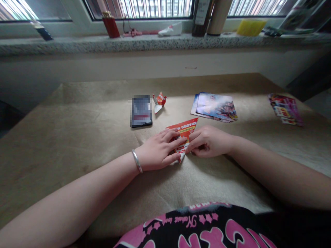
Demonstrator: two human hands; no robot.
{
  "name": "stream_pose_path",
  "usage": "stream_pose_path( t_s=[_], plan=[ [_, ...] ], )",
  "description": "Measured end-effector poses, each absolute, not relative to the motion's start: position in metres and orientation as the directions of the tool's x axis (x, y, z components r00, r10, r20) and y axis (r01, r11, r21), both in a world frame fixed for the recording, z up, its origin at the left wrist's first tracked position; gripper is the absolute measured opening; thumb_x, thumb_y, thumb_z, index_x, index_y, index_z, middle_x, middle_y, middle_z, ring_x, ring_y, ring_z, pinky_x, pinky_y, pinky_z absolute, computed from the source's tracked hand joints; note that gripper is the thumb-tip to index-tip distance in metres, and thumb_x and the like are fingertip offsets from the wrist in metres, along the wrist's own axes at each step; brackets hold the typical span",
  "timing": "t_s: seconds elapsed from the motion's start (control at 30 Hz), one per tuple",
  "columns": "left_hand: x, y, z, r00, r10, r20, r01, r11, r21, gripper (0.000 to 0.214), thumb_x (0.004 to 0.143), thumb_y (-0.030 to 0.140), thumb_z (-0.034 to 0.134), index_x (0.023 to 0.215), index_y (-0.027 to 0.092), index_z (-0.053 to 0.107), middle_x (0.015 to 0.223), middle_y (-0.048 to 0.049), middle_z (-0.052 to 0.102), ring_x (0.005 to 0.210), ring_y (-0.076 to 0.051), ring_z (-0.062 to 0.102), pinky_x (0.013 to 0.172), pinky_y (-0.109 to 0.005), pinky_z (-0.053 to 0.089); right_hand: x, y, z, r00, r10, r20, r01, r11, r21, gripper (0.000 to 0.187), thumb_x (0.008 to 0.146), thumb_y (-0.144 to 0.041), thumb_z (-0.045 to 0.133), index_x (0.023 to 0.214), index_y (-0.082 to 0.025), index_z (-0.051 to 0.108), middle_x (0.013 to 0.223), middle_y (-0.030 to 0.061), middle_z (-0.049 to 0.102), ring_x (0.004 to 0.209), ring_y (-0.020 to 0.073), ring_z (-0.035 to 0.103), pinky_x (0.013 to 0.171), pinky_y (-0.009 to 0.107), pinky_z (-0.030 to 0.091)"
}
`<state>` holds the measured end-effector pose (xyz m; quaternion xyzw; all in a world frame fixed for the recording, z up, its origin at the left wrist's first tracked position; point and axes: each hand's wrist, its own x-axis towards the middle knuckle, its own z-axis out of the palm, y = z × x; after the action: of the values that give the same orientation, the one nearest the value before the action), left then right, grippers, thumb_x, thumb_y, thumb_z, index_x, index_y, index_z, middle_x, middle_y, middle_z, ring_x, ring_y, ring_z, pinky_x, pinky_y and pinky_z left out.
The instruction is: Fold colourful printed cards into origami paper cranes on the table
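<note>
A red and white printed paper (186,125), folded into a triangle, lies on the table in front of me. My left hand (159,150) rests on it with the fingers stretched out, covering its left part. At the paper's right edge, my right hand (212,141) has its fingers curled and pressed together, gripping that edge. Just beyond my left hand stands a small folded paper crane (160,100) in red and white. Beside the crane is a dark phone (141,112) with its screen blurred.
A stack of glossy printed cards (216,106) lies at the back right, with a fan of pink and red leaflets (286,109) farther right. On the stone windowsill (152,43) stand a red container (111,26), a dark bottle (202,17) and a yellow sponge-like block (250,27).
</note>
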<state>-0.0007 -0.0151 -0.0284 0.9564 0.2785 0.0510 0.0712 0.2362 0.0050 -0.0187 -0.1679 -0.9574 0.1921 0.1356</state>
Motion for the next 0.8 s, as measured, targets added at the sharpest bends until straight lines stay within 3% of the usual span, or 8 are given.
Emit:
stream_pose_path(
  t_s=[0.37, 0.57, 0.7, 0.8],
  plan=[
    [-0.001, -0.016, -0.029, 0.834, 0.548, 0.063, 0.531, -0.828, 0.179, 0.055, 0.093, 0.05, 0.035, 0.139, 0.021, 0.037, 0.136, -0.0121, 0.041, 0.13, -0.028, 0.036, 0.11, -0.044, 0.029, 0.238, 0.009, -0.019, -0.885, 0.412, 0.218, 0.287, 0.85, -0.441, 0.026, 0.075, -0.012, 0.049, 0.087, -0.02, 0.07, 0.081, 0.0034, 0.066, 0.068, 0.0117, 0.058, 0.063, 0.023, 0.043],
    [-0.001, -0.016, -0.029, 0.839, 0.541, 0.051, 0.527, -0.833, 0.167, 0.055, 0.093, 0.048, 0.035, 0.14, 0.02, 0.036, 0.138, -0.0126, 0.039, 0.131, -0.028, 0.034, 0.111, -0.045, 0.027, 0.25, 0.023, -0.023, -0.768, 0.593, 0.243, 0.536, 0.802, -0.264, 0.018, 0.079, -0.016, 0.048, 0.077, -0.017, 0.065, 0.073, 0.0043, 0.062, 0.067, 0.0146, 0.054, 0.061, 0.026, 0.041],
    [-0.001, -0.016, -0.027, 0.843, 0.536, 0.043, 0.521, -0.835, 0.175, 0.053, 0.093, 0.045, 0.036, 0.14, 0.021, 0.035, 0.139, -0.0128, 0.038, 0.132, -0.027, 0.034, 0.112, -0.045, 0.027, 0.254, 0.028, -0.027, -0.714, 0.611, 0.341, 0.579, 0.79, -0.202, 0.013, 0.077, -0.018, 0.052, 0.08, -0.018, 0.065, 0.099, 0.0098, 0.064, 0.092, 0.0214, 0.057, 0.081, 0.035, 0.045],
    [-0.002, -0.016, -0.026, 0.841, 0.539, 0.043, 0.523, -0.832, 0.187, 0.052, 0.093, 0.043, 0.038, 0.14, 0.021, 0.035, 0.14, -0.0119, 0.037, 0.132, -0.027, 0.034, 0.112, -0.045, 0.027, 0.252, 0.028, -0.029, -0.756, 0.582, 0.298, 0.544, 0.813, -0.209, 0.025, 0.076, -0.02, 0.056, 0.099, -0.019, 0.063, 0.128, 0.0127, 0.053, 0.114, 0.0258, 0.05, 0.096, 0.043, 0.041]
  ],
)
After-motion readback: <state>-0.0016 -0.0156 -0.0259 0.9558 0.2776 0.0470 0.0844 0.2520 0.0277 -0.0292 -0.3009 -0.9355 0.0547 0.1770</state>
